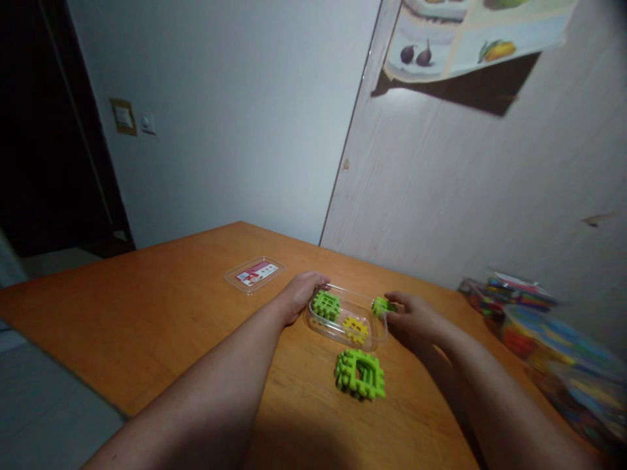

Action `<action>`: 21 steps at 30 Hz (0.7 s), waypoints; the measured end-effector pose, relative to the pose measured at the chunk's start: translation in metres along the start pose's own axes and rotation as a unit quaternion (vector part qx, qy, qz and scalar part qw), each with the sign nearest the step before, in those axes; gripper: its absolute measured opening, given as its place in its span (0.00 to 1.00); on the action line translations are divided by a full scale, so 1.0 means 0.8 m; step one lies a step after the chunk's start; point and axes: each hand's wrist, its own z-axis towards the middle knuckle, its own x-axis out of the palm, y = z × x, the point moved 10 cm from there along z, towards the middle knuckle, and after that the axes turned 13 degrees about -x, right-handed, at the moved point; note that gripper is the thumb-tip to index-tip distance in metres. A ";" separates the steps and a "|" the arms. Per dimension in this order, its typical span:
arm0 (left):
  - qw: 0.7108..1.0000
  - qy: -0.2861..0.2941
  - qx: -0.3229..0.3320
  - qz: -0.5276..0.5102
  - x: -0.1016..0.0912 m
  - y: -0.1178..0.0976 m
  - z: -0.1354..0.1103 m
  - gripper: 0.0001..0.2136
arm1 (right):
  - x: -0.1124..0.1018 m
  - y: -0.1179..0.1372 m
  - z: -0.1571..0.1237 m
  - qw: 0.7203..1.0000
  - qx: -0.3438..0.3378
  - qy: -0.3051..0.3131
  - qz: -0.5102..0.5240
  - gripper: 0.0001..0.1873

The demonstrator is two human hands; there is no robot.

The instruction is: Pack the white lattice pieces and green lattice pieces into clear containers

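A clear plastic container [361,308] stands on the table, and my left hand [297,295] grips its left end. Inside it lie a green interlocking block [326,305] at the left and a yellow block [355,330] near the front wall. At the container's right end my right hand [414,316] pinches a small green block [380,306], held by its right side. Just in front of the container is a stack of green notched blocks [360,375] with a square opening through the middle; neither hand touches it.
A clear lid [255,274] with a red and white label lies flat behind my left hand. Along the right table edge are blurred tubs [563,346] with colourful contents and a pile of packets [519,290]. Walls stand behind the wooden table [161,307].
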 end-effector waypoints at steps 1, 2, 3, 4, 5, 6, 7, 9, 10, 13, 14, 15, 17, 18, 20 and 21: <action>1.000 0.002 -0.003 -0.005 0.000 0.001 0.000 0.11 | 0.004 0.001 0.000 1.000 0.000 0.004 0.004 0.22; 1.000 0.004 -0.006 -0.009 0.001 0.001 0.000 0.11 | 0.005 0.002 0.000 1.000 0.000 0.006 0.008 0.22; 1.000 0.005 -0.008 -0.013 0.001 0.002 0.000 0.11 | 0.005 0.002 0.001 1.000 0.001 0.007 0.011 0.22; 1.000 0.005 -0.009 -0.016 0.001 0.002 0.000 0.11 | 0.003 0.001 0.001 1.000 0.003 0.005 0.014 0.22; 1.000 0.006 -0.009 -0.017 0.001 0.002 0.000 0.11 | -0.001 0.001 0.002 1.000 0.004 0.002 0.015 0.23; 1.000 0.006 -0.008 -0.018 0.001 0.002 0.001 0.11 | -0.007 0.002 0.002 1.000 0.005 -0.003 0.016 0.23; 1.000 0.006 -0.009 -0.018 0.001 0.002 0.001 0.11 | -0.015 0.005 0.003 1.000 0.003 -0.010 0.019 0.24; 1.000 0.007 -0.010 -0.017 0.001 0.003 0.002 0.12 | -0.031 0.020 0.003 0.999 -0.009 -0.023 0.034 0.27; 1.000 0.007 -0.010 -0.015 0.001 0.004 0.002 0.12 | -0.039 0.032 0.003 0.999 -0.020 -0.024 0.044 0.28; 1.000 0.008 -0.005 -0.009 0.001 0.003 0.002 0.12 | -0.042 0.082 0.000 0.996 -0.060 0.022 0.063 0.32; 1.000 0.007 -0.003 -0.006 0.001 0.002 0.002 0.12 | -0.037 0.100 -0.001 0.994 -0.079 0.044 0.063 0.33; 1.000 0.006 -0.001 -0.003 0.001 0.002 0.002 0.12 | -0.031 0.118 -0.003 0.991 -0.102 0.067 0.063 0.32; 1.000 0.003 0.002 0.001 0.001 0.002 0.003 0.12 | -0.015 0.143 -0.006 0.985 -0.132 0.101 0.050 0.32; 1.000 0.001 0.003 0.003 0.000 0.002 0.003 0.12 | -0.006 0.148 -0.006 0.983 -0.136 0.113 0.039 0.31; 1.000 0.002 0.005 0.007 0.000 0.002 0.004 0.12 | 0.008 0.147 -0.006 0.983 -0.125 0.132 0.017 0.32; 1.000 0.003 0.005 0.008 0.000 0.002 0.005 0.11 | 0.013 0.144 -0.006 0.983 -0.116 0.141 0.011 0.32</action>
